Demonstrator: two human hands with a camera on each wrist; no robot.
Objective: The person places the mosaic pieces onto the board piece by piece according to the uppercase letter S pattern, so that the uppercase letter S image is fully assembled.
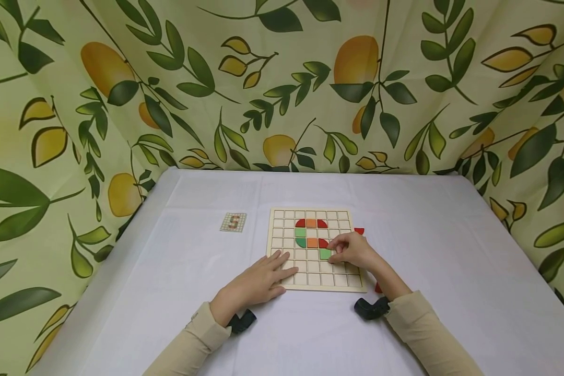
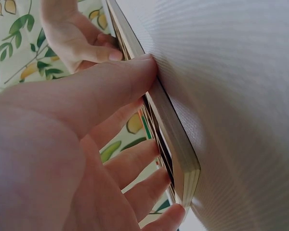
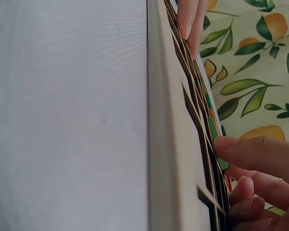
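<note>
A wooden grid board (image 1: 305,282) lies on the table, with red, orange and green tiles in several of its cells. Spread fingers of my left hand (image 1: 254,279) rest on the board's left part near its front corner; in the left wrist view, the thumb lies against the board's edge. Above the right half, my right hand (image 1: 355,250) holds a light green square tile (image 1: 325,254) between thumb and index finger, at a cell just below a red quarter-round tile (image 1: 323,243). The right wrist view shows the thumb touching the green tile (image 3: 214,130), with other fingers curled.
A small pattern card (image 1: 233,222) with a colored figure on a grid lies left of the board. Red pieces (image 1: 359,230) lie beside the board's right edge, one partly hidden by the right wrist. A white cloth covers the table; a fruit-and-leaf patterned curtain (image 1: 282,104) surrounds it.
</note>
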